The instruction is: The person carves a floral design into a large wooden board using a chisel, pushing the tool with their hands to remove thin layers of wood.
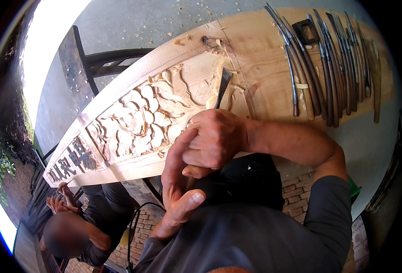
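My right hand is closed in a fist around a carving chisel. Its dark blade flares wide at the tip and points away from me, above the board; the handle is hidden inside the fist. My left hand is close against the right fist, a finger stretched along its side and the thumb standing apart. Some of its fingers are hidden. Beneath and beyond both hands lies a long wooden board, with a carved flower relief to the left and a partly cut area around the chisel blade.
Several chisels and gouges lie in a row on the board's right part, beside a dark square block. Dark carved characters mark the far left end. Another person works there. A dark bench stands behind; wood chips litter the floor.
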Demonstrator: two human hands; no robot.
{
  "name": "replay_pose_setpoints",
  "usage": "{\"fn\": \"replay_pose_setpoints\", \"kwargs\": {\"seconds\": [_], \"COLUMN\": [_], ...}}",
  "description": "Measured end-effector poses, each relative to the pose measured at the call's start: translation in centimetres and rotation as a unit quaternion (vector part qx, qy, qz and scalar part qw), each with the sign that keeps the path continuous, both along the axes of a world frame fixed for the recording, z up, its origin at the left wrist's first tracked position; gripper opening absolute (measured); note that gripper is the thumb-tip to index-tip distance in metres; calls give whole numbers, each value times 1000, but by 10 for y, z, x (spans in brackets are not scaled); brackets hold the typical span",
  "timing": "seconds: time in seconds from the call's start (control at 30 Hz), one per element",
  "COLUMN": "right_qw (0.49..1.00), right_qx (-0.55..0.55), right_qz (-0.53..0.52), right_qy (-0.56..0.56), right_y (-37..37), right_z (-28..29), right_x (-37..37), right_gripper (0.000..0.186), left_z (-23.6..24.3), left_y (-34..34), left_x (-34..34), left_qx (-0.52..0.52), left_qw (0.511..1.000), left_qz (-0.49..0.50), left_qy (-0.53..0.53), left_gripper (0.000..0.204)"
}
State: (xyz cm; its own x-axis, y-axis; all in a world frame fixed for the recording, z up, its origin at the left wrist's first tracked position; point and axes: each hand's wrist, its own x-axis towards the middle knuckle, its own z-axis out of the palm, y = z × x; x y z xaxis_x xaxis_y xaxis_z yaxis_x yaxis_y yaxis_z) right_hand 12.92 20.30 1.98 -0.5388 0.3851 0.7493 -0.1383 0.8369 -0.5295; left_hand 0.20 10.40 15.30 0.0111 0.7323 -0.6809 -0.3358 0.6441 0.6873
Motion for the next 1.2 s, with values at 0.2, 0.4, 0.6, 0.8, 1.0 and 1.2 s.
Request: {"fn": "replay_pose_setpoints", "kwargs": {"seconds": [0.2,0.4,0.6,0.8,1.0,1.2], "right_qw": [1000,1000,999,995,998,996], "right_qx": [5,15,48,64,60,73], "right_qz": [0,0,-24,-67,28,48], "right_qy": [3,-18,6,-29,-9,-27], "right_y": [6,27,-4,-18,-22,-7], "right_z": [-2,-10,3,8,7,12], "right_x": [2,6,-4,-4,-5,-1], "right_gripper": [43,42,45,53,59,57], "left_z": [-1,-24,-14,-86,-125,-127], "left_y": [4,16,-21,-58,-58,-49], "left_x": [5,11,-9,-63,-46,-43], "left_qx": [0,82,51,220,228,298], "left_qw": [1000,997,997,967,876,804], "left_qz": [1,-5,-46,126,96,7], "left_qy": [3,4,37,-8,413,514], "left_gripper": [130,126,136,101,65,37]}}
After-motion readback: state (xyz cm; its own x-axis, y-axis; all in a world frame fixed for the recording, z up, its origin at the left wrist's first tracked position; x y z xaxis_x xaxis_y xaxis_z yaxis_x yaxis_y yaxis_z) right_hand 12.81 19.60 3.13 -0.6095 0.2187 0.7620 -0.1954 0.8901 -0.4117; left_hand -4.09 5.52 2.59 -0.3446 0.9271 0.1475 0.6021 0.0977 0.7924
